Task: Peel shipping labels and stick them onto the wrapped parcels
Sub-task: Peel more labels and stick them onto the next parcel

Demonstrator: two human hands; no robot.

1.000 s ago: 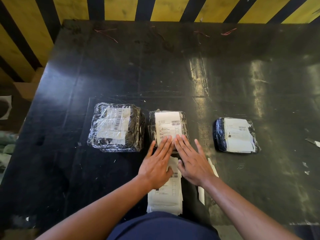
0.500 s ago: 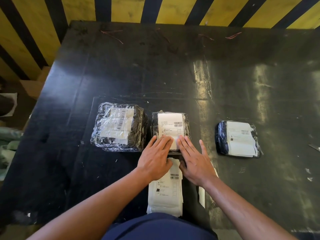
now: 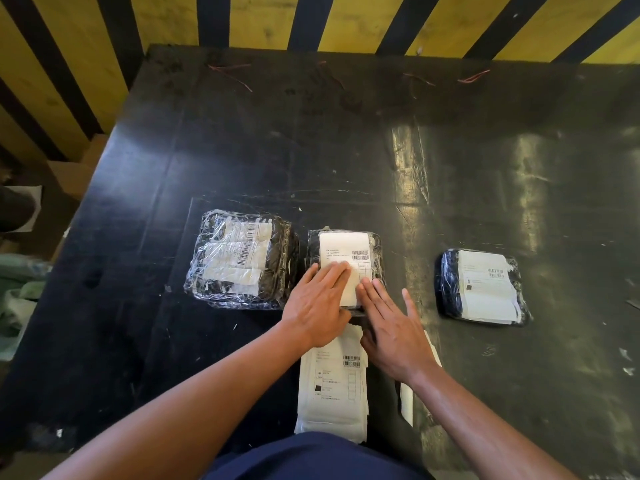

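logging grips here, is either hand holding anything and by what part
Nothing is gripped. The left hand and right hand press flat fingers on the near half of the label on the middle parcel.

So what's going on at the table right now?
A person is pressing a white shipping label onto the middle parcel with flat fingers of both the left hand and the right hand. The right parcel already carries a label. The larger left parcel shows papers under its wrap. A stack of labels lies on the black table below the hands.
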